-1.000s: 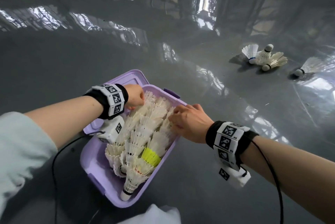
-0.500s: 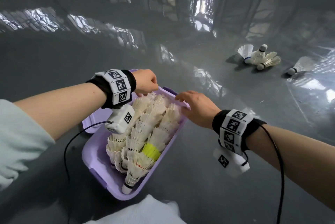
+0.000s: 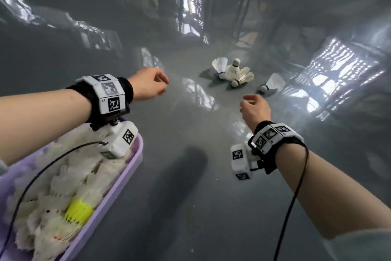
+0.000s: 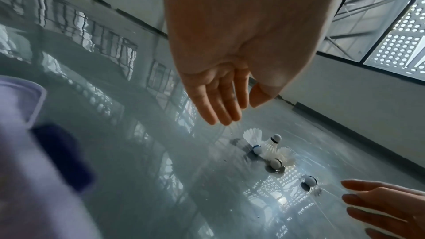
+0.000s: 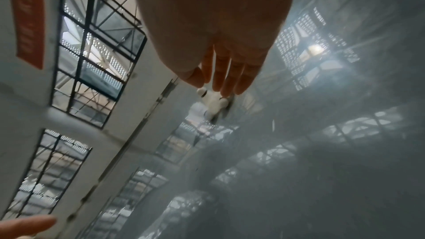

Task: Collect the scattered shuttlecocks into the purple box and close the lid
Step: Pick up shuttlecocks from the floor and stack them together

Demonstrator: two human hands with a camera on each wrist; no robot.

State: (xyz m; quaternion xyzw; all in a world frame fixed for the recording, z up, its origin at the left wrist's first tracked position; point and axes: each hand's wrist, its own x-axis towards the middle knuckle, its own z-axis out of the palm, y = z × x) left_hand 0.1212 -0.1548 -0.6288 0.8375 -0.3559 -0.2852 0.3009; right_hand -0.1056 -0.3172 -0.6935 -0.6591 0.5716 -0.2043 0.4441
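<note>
The purple box (image 3: 124,178) sits at the lower left of the head view, lid off, packed with white shuttlecocks and one yellow one (image 3: 79,211). A cluster of three white shuttlecocks (image 3: 231,70) lies on the floor ahead, and a single shuttlecock (image 3: 271,84) lies to its right. My left hand (image 3: 151,86) hovers empty above the floor, left of the cluster, fingers relaxed (image 4: 220,108). My right hand (image 3: 254,107) hovers empty just short of the single shuttlecock, with straight fingers (image 5: 227,77). In the left wrist view the cluster (image 4: 266,149) lies beyond my fingertips.
The glossy grey floor (image 3: 190,207) reflects windows and railings. A white wall with barred windows (image 4: 345,83) stands beyond the shuttlecocks. The box's rim (image 4: 36,97) shows blurred at the left of the left wrist view. Cables run from both wrist cameras.
Both hands have left the purple box and moved forward and right toward the shuttlecocks on the floor. The view has shifted, so the box now lies at the lower left.
</note>
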